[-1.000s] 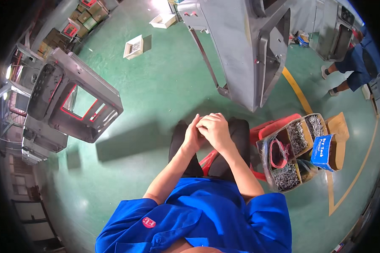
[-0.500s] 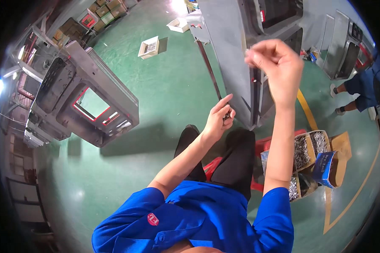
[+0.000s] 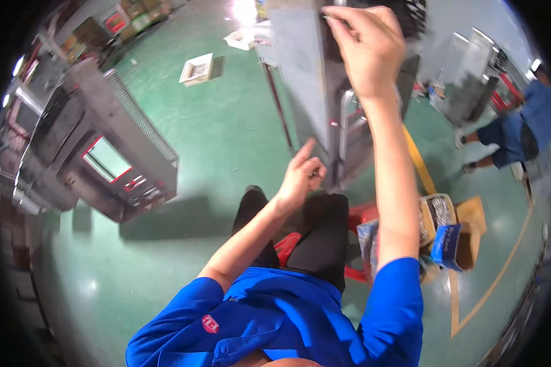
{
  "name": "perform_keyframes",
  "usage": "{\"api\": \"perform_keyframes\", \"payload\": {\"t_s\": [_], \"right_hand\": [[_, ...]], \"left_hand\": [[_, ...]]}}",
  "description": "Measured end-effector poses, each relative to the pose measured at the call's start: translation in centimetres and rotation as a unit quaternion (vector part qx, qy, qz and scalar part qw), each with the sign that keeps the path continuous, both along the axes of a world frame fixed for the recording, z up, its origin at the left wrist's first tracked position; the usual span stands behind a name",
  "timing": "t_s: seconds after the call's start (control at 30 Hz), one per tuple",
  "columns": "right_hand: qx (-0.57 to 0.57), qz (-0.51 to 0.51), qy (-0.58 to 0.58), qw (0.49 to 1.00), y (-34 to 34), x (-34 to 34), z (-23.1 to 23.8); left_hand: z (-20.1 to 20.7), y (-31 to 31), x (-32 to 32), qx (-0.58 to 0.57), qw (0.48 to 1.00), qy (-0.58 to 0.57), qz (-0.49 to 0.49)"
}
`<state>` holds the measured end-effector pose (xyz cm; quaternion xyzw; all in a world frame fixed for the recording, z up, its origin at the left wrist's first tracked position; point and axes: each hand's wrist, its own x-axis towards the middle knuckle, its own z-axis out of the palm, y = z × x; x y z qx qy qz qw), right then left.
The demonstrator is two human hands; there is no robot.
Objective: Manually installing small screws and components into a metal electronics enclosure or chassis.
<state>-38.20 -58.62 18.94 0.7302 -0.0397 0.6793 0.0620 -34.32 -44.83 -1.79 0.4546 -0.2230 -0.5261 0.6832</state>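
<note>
My right hand [image 3: 370, 52] is raised at the upper part of a tall grey metal panel [image 3: 297, 67], its thumb and forefinger pinched together. A tiny light speck shows at the pinch, too small to name. Lower down, beside the panel's near end, is my left hand [image 3: 301, 177], forefinger stretched out and the other fingers curled round a few small dark metal parts. A dark frame with a slotted edge [image 3: 333, 122] runs along the panel's right side. Part of it is hidden behind my right hand and forearm.
Open boxes of small metal fasteners [image 3: 441, 209] and a blue carton [image 3: 447, 246] stand at my right beside a red stool [image 3: 356, 226]. A large grey housing [image 3: 98, 147] stands at left. White trays [image 3: 197, 70] lie on the floor ahead. Another person [image 3: 520, 131] is at far right.
My right hand has moved up and farther along the panel, still pinched. The left hand keeps its place by the panel's near end. The whole view has shifted, and more of the other person shows.
</note>
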Motion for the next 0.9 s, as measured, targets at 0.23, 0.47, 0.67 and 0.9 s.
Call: {"api": "perform_keyframes", "payload": {"t_s": [0.23, 0.47, 0.67, 0.9], "right_hand": [[-0.032, 0.016, -0.019, 0.999, -1.2, 0.4, -1.6], [-0.136, -0.031, -0.01, 0.99, -1.8, 0.6, -3.0], [-0.22, 0.016, 0.021, 0.975, -2.9, 0.9, -4.2], [-0.267, -0.055, 0.044, 0.961, -3.3, 2.2, -5.3]], "left_hand": [[-1.8, -1.0, -0.4, -0.006, 0.999, -0.033, 0.01], [-4.1, -1.7, -0.1, 0.001, 0.997, -0.069, 0.017], [-5.8, -2.0, 0.9, 0.01, 0.996, -0.089, 0.029], [-7.7, -2.4, 2.2, -0.003, 0.994, -0.101, 0.034]]}}
